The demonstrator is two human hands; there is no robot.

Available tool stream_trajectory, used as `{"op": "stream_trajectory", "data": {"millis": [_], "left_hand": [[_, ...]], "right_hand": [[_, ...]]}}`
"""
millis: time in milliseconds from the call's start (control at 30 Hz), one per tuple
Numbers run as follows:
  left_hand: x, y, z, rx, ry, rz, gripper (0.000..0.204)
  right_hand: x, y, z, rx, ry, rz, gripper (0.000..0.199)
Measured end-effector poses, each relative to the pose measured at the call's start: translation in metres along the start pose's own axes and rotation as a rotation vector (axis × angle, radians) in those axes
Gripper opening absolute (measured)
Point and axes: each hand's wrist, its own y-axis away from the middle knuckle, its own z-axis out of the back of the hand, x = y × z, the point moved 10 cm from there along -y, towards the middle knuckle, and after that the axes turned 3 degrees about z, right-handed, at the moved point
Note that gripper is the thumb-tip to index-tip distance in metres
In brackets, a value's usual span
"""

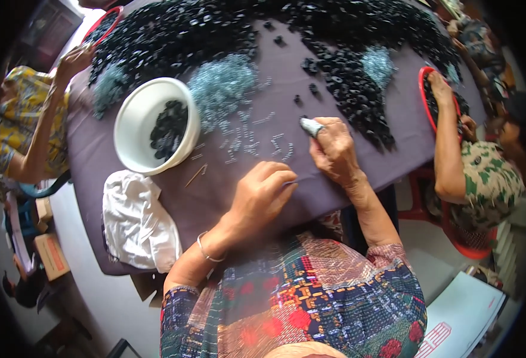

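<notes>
My left hand (pixel 263 192) is closed over the near edge of the table, fingertips pressed together. A thin dark edge shows at those fingertips, too small to name. Farther right, my right hand (pixel 336 150) is curled closed, with a pale wrap (pixel 313 127) on one finger and a dark bit at its tip; what it grips is hidden. Small metal springs (pixel 239 140) lie scattered left of it, spreading from a larger spring heap (pixel 224 83). Small black ring-like parts (pixel 358 89) are piled beyond my right hand. More black parts (pixel 169 130) sit in a white bowl (pixel 127 128).
A white cloth (pixel 135 218) lies at the table's left corner. Thin brown sticks (pixel 195 175) rest near the bowl. A large black heap (pixel 173 36) covers the far side. People sit left and right, with red-rimmed trays (pixel 424 98); a red chair (pixel 415 194) stands at right.
</notes>
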Motion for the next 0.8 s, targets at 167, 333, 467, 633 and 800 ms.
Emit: {"op": "stream_trajectory", "data": {"millis": [167,333,467,633,800], "left_hand": [[0.001,0.007,-0.015,0.022,-0.109,-0.091,0.02],[0.002,0.005,-0.018,0.019,-0.101,-0.081,0.022],[0.007,0.005,-0.019,-0.006,-0.104,-0.054,0.019],[0.005,0.004,-0.018,-0.008,-0.107,-0.045,0.02],[0.007,0.003,-0.019,-0.008,-0.122,-0.05,0.021]], "right_hand": [[0.004,0.0,0.008,-0.114,0.066,0.005,0.028],[-0.001,0.003,0.007,-0.101,0.089,-0.025,0.029],[-0.005,0.003,0.006,-0.093,0.086,-0.043,0.03],[-0.005,0.004,0.009,-0.156,0.081,-0.022,0.03],[-0.005,0.004,0.011,-0.179,0.086,0.002,0.026]]}}
